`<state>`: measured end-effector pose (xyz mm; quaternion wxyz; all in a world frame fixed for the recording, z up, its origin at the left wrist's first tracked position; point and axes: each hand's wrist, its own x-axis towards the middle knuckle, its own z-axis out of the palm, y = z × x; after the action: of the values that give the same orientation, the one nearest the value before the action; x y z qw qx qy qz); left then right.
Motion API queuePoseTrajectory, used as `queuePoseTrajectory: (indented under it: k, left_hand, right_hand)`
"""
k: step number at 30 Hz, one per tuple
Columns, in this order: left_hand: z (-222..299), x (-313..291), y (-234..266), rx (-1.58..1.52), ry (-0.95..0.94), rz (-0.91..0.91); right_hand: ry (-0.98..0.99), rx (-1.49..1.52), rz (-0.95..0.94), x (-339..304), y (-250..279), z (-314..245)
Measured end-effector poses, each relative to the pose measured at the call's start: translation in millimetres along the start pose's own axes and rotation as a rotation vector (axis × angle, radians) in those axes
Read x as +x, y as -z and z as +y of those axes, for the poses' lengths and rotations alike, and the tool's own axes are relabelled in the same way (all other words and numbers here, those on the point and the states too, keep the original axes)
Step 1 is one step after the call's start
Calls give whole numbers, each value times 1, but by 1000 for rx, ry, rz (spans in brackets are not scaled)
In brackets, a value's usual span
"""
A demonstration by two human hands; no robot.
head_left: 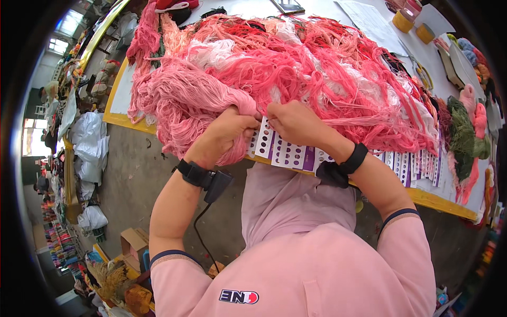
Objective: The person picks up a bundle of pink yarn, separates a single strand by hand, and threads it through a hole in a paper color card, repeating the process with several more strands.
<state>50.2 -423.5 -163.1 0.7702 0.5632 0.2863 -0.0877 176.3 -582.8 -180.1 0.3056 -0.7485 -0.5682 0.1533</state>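
Observation:
A thick skein of light pink thread hangs over the table's near edge at the left. My left hand is closed round the skein's right end. Close beside it, my right hand is closed in a pinch at the top of a white card with a row of holes; what its fingertips hold is hidden. Behind both hands spreads a big tangled heap of pink, red, peach and white thread. More white and purple punched cards lie under the heap along the near edge.
The white table has a yellow edge. At the far right are tape rolls, scissors and paper sheets. Green and pink skeins hang at the right. White plastic bags and an open cardboard box stand left.

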Motion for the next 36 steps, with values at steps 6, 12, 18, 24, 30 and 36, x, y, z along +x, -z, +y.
queuePoseTrajectory:
  k: [6,12,18,24,30,36]
  left_hand:
    - [-13,8,-3,42,-38,3]
    - [6,-2,3,562,-254,184]
    - [0,-1,2,464,-289,208]
    - [2,-8,20,-439,138,-250]
    - [-1,-12,-2,232,-195,-164]
    - [35,-14,41,19,-147,-59]
  right_hand:
    - [-92,-176,-62,9,6,-24]
    - [-41,63,1,2,5,5]
    - [-47,144,5,-3,5,2]
    - [-9,-55,-68,-6,7,-2]
    - [-450,835,-229,6,20,9]
    - [-355,570,-308,9,15,3]
